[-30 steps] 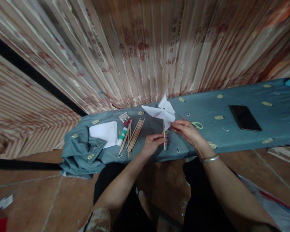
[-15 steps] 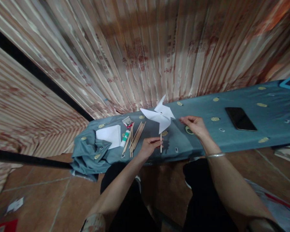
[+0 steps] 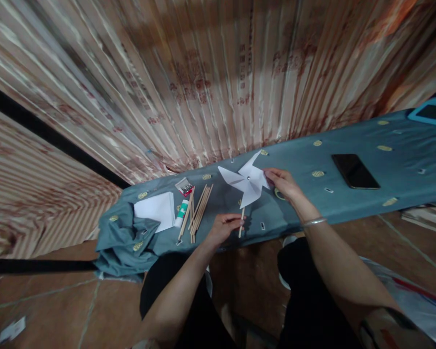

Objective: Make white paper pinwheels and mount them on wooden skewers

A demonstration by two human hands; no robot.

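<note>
A white paper pinwheel (image 3: 250, 186) with a round metal pin at its centre is raised over the cloth on a thin wooden stick (image 3: 241, 228). My left hand (image 3: 223, 229) pinches that stick below the blades. At the pinwheel's right side, my right hand (image 3: 284, 183) has its fingers closed at the edge of a blade; the exact grip of the fingertips is hard to make out. Left of my left hand lie several loose wooden sticks (image 3: 202, 208), a green and white glue stick (image 3: 182, 213) and a small open box of pins (image 3: 184, 186).
A stack of white paper (image 3: 154, 207) lies at the left on the teal patterned cloth (image 3: 305, 203). A round ring-like object (image 3: 279, 194) is partly behind my right wrist. Farther right are a black phone (image 3: 355, 171) and a blue-framed device (image 3: 432, 112). A striped curtain (image 3: 218, 87) hangs behind.
My right hand has moved left from beside the pinwheel to touch its right blade. The pinwheel's blades have turned slightly. My left hand still holds the stick.
</note>
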